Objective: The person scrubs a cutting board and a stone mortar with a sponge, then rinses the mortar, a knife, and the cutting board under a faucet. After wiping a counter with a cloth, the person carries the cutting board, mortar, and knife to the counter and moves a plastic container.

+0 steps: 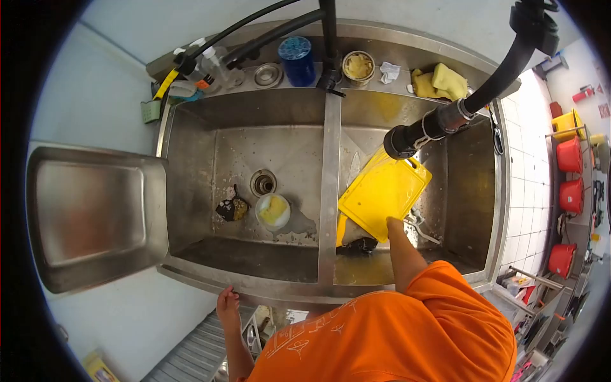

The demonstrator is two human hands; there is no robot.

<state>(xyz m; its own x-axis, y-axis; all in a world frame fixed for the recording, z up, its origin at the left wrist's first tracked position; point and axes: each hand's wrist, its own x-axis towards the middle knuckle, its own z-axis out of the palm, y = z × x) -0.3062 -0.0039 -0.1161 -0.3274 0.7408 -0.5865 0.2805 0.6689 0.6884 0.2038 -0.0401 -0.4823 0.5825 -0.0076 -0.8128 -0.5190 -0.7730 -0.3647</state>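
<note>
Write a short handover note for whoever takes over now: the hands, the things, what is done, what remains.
Left hand: rests on the sink's front rim, holding nothing.
Right hand: grips the lower edge of the yellow cutting board, tilted in the right basin below the spray hose.
Done: board is in the basin; no water seen running.
Left, probably: bowl with yellow residue and dark scrap lie in the left basin, apparently unwashed.
</note>
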